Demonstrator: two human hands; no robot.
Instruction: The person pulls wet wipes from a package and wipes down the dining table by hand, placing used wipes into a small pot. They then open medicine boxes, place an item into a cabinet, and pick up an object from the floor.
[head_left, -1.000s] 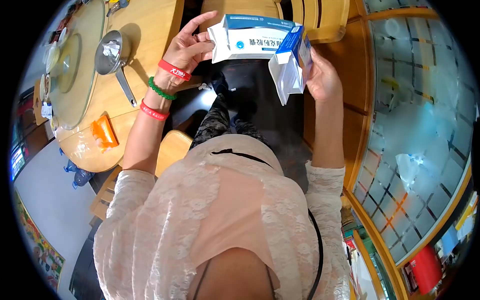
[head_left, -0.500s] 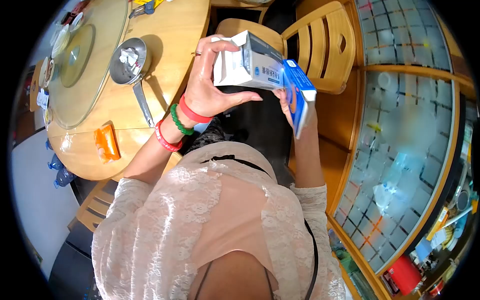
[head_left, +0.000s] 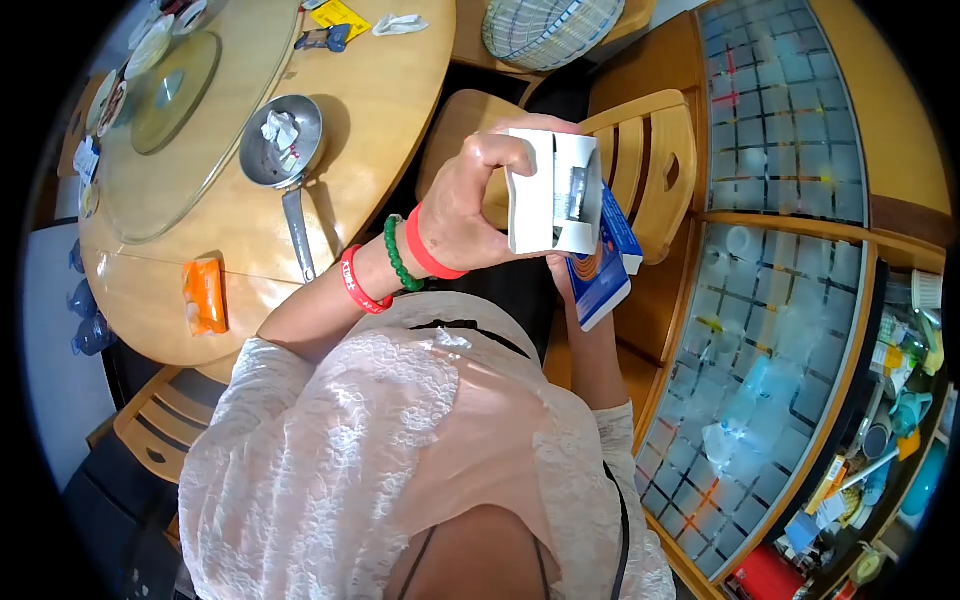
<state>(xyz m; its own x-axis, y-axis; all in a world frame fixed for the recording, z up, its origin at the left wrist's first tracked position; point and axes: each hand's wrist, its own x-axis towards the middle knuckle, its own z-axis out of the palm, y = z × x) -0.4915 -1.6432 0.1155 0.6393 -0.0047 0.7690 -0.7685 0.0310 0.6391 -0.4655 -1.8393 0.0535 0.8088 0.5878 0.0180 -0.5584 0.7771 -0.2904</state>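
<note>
My left hand (head_left: 465, 195), with red and green bands at the wrist, is closed around a white carton (head_left: 534, 192). The carton's open end faces me, and something dark and grey shows inside, too small to name. Just behind and to the right of it is a flat blue box (head_left: 600, 280) with an orange round print. My right hand (head_left: 560, 278) grips the blue box from below; most of its fingers are hidden behind the two boxes.
On the wooden table (head_left: 390, 110) at left stand a small saucepan (head_left: 258, 165) with crumpled tissue in it and an orange packet (head_left: 205, 296). A wooden chair (head_left: 665, 175) is behind the boxes. A woven basket (head_left: 550, 30) sits farther back, and glass-paned doors (head_left: 770, 320) line the right.
The white carton has turned so its open end faces me, and it has moved slightly right and down. The blue box has dropped a little lower behind it. The view has shifted.
</note>
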